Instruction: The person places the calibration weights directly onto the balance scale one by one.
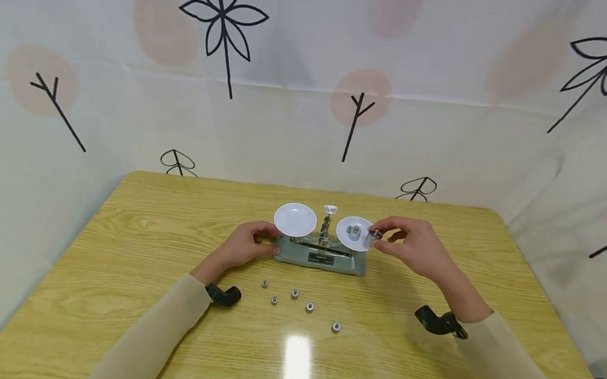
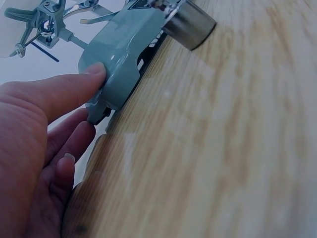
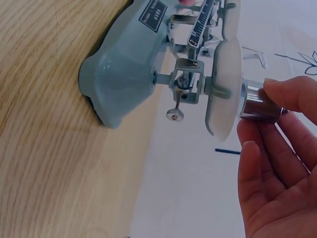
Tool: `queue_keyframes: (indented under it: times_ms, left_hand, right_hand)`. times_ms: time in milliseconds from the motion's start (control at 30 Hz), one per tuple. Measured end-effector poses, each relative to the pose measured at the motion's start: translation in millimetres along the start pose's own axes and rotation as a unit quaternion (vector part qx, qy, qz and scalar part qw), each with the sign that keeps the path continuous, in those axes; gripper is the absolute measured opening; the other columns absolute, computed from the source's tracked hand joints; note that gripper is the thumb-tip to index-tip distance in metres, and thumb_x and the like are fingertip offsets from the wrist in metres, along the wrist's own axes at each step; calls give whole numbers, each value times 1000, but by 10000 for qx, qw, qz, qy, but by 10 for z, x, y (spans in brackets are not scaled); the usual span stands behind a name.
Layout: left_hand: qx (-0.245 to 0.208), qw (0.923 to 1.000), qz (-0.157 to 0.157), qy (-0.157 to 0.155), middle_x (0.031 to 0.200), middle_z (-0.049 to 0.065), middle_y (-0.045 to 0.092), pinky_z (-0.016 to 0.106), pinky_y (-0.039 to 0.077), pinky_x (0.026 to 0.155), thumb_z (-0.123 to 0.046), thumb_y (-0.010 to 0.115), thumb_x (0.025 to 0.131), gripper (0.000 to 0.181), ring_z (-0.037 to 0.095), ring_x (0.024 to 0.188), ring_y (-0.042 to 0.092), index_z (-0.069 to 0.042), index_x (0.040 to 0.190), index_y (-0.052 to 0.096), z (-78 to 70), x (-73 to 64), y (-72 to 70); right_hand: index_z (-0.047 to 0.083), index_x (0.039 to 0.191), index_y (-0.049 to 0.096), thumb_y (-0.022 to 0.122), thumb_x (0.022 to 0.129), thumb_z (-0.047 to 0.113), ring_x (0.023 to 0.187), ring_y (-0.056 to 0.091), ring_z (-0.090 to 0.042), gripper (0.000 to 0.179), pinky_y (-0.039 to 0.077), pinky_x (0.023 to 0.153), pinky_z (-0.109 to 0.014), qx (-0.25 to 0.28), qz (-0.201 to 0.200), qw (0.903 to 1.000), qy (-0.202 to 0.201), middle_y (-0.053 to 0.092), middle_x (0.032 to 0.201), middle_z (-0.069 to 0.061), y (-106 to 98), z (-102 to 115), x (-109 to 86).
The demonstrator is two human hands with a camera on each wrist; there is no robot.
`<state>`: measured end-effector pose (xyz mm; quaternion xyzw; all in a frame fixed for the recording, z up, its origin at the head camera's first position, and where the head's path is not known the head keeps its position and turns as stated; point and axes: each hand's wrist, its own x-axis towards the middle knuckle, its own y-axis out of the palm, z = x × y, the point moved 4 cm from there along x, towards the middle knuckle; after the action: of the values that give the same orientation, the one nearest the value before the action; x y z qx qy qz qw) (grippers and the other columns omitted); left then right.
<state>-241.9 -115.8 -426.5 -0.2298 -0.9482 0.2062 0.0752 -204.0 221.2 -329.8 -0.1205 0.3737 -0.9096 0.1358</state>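
A grey-green balance scale [image 1: 323, 265] with two white pans stands on the wooden table. My left hand [image 1: 245, 245] holds the left end of its base; in the left wrist view the thumb lies on the green base [image 2: 116, 64] and the fingertips meet its end. My right hand [image 1: 413, 243] pinches a shiny metal weight [image 3: 257, 103] by its upper part, at the edge of the right pan [image 3: 228, 99]. The weight's flat end touches or nearly touches the pan. Small weights [image 1: 355, 232] stand on that pan. The left pan [image 1: 295, 218] holds nothing.
Several loose metal weights, among them a front one [image 1: 336, 327] and one further left [image 1: 264, 283], stand on the table [image 1: 169, 219] before the scale. A patterned cloth [image 1: 287, 133] hangs behind the table.
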Motion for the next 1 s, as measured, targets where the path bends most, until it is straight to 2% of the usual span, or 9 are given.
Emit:
queue_keyframes:
  times_ms: [100,133,333,433,767,1000]
  left_hand:
    - [29,10000,28,42,116,20,66,39,48,88,-4,76,87,34,35,110,59,6,118,66,-140,-45,-18]
    - [31,10000,31,38,116,21,66,39,48,88,-3,76,87,34,35,110,59,6,118,66,-137,-44,-17]
    - [-24,10000,-21,-33,119,17,66,43,47,91,-8,78,86,38,33,112,59,1,121,67,159,51,17]
    - [-85,10000,-41,-17,118,14,66,43,47,90,-11,80,85,38,31,111,60,-2,121,68,215,68,14]
    - [-14,10000,-67,3,112,4,68,37,49,87,-15,81,84,33,21,106,61,-9,115,71,212,65,1]
    - [16,10000,-86,-18,113,5,68,38,48,88,-15,81,84,34,23,107,61,-8,116,71,215,59,0]
  right_hand:
    - [8,109,73,77,88,11,86,64,-22,22,54,74,-32,-36,29,10000,28,70,109,-9,13,0,21]
    - [8,109,73,77,88,11,85,64,-22,22,54,73,-31,-54,37,10000,46,70,109,-9,16,0,27]
    - [7,108,74,77,87,9,87,64,-23,22,53,72,-33,-211,132,9997,11,70,107,-9,38,25,70]
    - [9,108,74,77,87,9,90,64,-22,21,53,74,-35,-307,193,9993,-19,70,105,-7,53,25,96]
    - [9,104,75,80,84,9,86,65,-22,20,53,70,-34,-537,299,9979,-187,71,99,-4,49,30,184]
    - [7,105,75,80,84,9,88,64,-20,22,53,74,-36,-653,574,9959,-265,72,99,-5,19,43,279]
